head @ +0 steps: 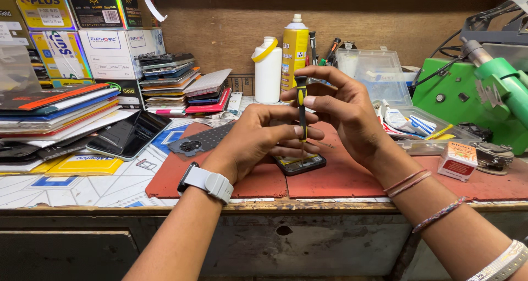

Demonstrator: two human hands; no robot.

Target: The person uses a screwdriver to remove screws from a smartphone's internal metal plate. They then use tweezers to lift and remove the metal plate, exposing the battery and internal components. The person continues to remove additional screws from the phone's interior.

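Head view. Your right hand (344, 113) has its grip clenched on a black-and-yellow screwdriver (301, 113), fingertips pinching the handle near its top so that the tool stands upright. Its thin shaft points down onto a small dark phone (300, 163), which lies flat on the red mat (335, 179) at the middle of the table (308, 205). Your left hand (258, 138), with a white-strapped watch (208, 181) at the wrist, is clenched around the lower handle, fingers curled and resting just above the phone. Beside the left hand lies a dark perforated back cover (204, 140). Further left, a larger black phone (129, 135) rests near stacked cases. A white bottle (268, 72) and a yellow spray can (294, 50) stand behind your hands; a small red-and-white box (457, 161) sits on the mat to the right.
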